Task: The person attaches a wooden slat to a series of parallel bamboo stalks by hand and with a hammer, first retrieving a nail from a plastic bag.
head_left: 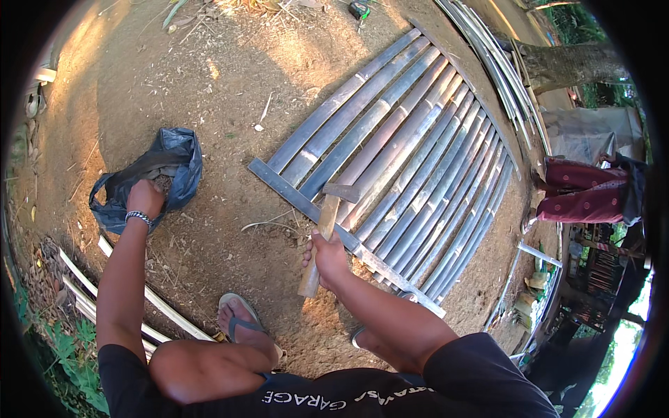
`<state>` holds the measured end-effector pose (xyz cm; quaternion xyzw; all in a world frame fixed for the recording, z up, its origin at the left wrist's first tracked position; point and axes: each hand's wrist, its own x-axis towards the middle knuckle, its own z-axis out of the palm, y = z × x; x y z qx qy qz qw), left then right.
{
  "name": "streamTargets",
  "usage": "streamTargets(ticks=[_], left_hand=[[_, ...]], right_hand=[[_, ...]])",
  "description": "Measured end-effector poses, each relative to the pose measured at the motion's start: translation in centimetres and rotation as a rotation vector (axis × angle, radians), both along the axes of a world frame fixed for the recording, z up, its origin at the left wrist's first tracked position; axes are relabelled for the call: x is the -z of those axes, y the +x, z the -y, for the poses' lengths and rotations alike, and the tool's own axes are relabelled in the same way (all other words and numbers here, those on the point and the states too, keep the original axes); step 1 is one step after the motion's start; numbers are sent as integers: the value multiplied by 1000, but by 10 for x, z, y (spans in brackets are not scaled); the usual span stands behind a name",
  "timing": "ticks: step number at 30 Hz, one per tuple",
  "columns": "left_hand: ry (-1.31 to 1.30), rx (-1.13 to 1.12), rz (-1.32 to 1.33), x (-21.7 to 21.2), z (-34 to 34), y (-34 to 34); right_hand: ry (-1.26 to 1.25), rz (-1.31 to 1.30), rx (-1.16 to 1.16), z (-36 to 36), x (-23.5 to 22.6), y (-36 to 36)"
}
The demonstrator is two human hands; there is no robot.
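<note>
My left hand (145, 197), with a chain bracelet at its wrist, reaches into a crumpled black plastic bag (182, 150) on the ground. Its fingers are hidden inside, next to a greyish-brown heap of small bits too fine to make out. My right hand (327, 256) is closed round the wooden handle of a hammer (339, 193), its metal head pointing away from me. Beneath and beyond the hammer lies a slatted bamboo panel (411, 150). Its long dark split strips run between a crosspiece at the near end and another at the far end.
Bamboo strips (178, 317) lie at my lower left; more long poles (498, 59) lie at the far right. A tape measure (359, 10) rests on the dirt ground at the top. A person in a dark red patterned cloth (582, 190) stands at the right, near a tree trunk (578, 66).
</note>
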<state>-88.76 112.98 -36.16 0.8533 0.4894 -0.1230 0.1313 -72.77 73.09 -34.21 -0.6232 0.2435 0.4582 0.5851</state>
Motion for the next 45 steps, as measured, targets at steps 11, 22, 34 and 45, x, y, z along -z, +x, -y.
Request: streamTargets(ticks=[11, 22, 34, 45], left_hand=[[84, 32, 103, 16, -4, -15], [-56, -36, 274, 33, -12, -49], [-302, -300, 411, 17, -18, -34], [-44, -64, 258, 13, -7, -18]], right_hand=[[24, -27, 27, 1, -2, -8], [-3, 46, -51, 0, -2, -4], [12, 33, -94, 13, 4, -7], [8, 64, -111, 15, 9, -10]])
